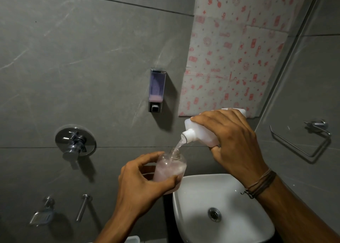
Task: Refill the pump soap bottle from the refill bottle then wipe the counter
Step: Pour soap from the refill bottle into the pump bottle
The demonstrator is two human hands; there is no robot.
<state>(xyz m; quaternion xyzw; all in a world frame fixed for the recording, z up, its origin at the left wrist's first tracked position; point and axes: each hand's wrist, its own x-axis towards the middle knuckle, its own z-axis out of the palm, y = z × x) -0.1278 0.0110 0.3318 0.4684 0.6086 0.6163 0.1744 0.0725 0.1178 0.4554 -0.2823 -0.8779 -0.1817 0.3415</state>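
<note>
My left hand (141,184) grips a clear soap bottle (171,167) with its pump off, held upright just left of the sink. Pale pink liquid fills much of it. My right hand (233,141) holds a white refill bottle (200,132) tilted down to the left, its open neck right above the clear bottle's mouth. A thin stream of soap (178,145) runs from one neck into the other. The pump head is not in view.
A white basin (193,220) with a metal drain sits below my hands. On the grey tiled wall hang a soap dispenser (157,90), a mixer tap (75,143), a soap dish (41,217) and a towel ring (303,141). Patterned paper covers the mirror (237,49).
</note>
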